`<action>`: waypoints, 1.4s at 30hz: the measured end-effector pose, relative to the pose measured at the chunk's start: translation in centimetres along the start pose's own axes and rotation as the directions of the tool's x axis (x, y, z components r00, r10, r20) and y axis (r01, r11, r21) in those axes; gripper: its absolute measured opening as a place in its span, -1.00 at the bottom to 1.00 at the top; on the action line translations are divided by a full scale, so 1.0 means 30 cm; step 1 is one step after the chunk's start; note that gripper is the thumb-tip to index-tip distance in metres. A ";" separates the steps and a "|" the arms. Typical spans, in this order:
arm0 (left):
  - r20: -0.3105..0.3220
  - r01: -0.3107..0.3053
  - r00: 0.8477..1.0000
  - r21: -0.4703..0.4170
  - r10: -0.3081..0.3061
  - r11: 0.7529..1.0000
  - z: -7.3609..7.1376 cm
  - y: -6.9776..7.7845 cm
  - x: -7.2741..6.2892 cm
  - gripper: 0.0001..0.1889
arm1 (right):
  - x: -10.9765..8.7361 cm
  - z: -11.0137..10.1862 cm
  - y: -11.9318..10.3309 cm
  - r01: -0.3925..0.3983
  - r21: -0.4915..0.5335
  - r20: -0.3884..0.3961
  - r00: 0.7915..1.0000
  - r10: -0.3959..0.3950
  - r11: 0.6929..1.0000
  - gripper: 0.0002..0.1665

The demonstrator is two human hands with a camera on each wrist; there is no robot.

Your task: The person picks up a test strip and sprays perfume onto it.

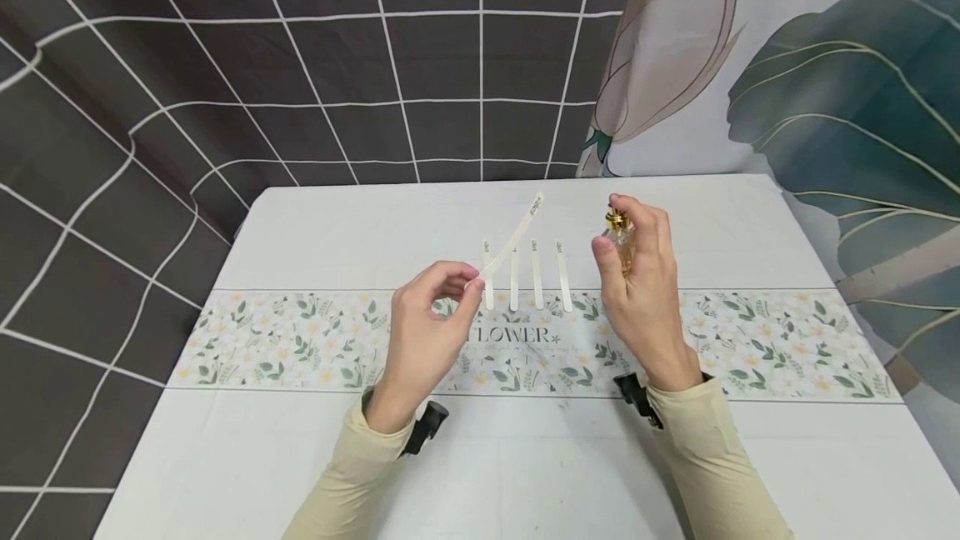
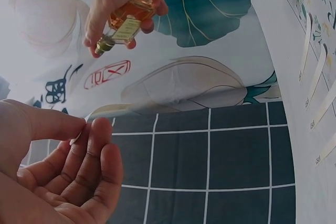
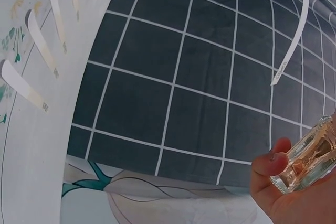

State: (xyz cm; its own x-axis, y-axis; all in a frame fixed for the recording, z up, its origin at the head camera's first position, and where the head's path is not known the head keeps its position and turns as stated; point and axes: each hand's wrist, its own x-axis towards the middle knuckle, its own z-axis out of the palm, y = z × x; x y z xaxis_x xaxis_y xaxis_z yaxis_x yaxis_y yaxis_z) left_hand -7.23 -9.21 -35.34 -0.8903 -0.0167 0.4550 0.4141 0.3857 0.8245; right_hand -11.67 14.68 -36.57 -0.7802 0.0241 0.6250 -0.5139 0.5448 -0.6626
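Note:
Between thumb and fingertips my left hand [image 1: 435, 315] pinches one end of a white paper test strip [image 1: 513, 238], whose printed far end slants up and to the right. My right hand [image 1: 647, 290] grips a glass perfume bottle [image 1: 619, 244] with amber liquid and a gold neck, the index finger on its top. In the left wrist view the bottle [image 2: 128, 22] points its gold sprayer down toward the left hand. The right wrist view shows the held strip [image 3: 295, 40] bending as it hangs, apart from the bottle [image 3: 310, 156].
Several more strips [image 1: 564, 277] lie in a row on the white table [image 1: 300, 232], partly over a floral printed band [image 1: 285, 340] lettered "FLOWER". A dark grid-patterned cloth [image 1: 435, 65] hangs behind and left; a leaf-printed curtain [image 1: 847, 107] hangs at right.

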 end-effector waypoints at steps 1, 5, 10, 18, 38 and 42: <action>0.000 -0.001 1.000 0.001 0.001 1.000 0.001 0.000 0.000 -0.91 | 0.000 0.000 0.001 0.000 -0.001 0.000 1.000 0.000 1.000 -0.34; -0.001 -0.002 1.000 0.007 0.002 1.000 0.002 0.000 0.001 -0.92 | 0.001 0.002 0.004 -0.004 0.000 -0.003 1.000 0.004 1.000 -0.37; 0.004 -0.003 1.000 0.009 0.003 1.000 0.002 -0.001 0.003 -0.92 | 0.003 -0.001 0.004 -0.006 0.006 -0.009 1.000 0.006 1.000 -0.38; 0.004 -0.008 1.000 0.007 0.008 1.000 0.001 0.000 0.002 -0.91 | 0.006 -0.004 0.002 -0.003 0.010 -0.012 1.000 0.003 1.000 -0.37; -0.052 0.197 0.975 -0.237 -0.215 0.951 -0.009 -0.032 0.026 -0.84 | 0.007 -0.017 0.005 -0.022 0.058 -0.061 0.998 0.026 0.998 -0.47; -0.006 0.294 0.949 -0.340 -0.314 0.893 -0.019 -0.045 0.040 -0.88 | 0.009 -0.035 -0.003 -0.061 0.109 -0.030 0.997 0.065 0.992 -0.43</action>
State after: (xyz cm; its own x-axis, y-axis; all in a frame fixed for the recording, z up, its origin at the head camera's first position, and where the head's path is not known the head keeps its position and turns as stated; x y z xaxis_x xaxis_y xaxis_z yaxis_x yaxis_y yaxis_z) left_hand -8.75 -10.27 -35.72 -0.9743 -0.1424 0.1746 0.1727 0.0258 0.9846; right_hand -11.45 15.51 -35.91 -0.8009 0.0842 0.5928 -0.5010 0.4480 -0.7405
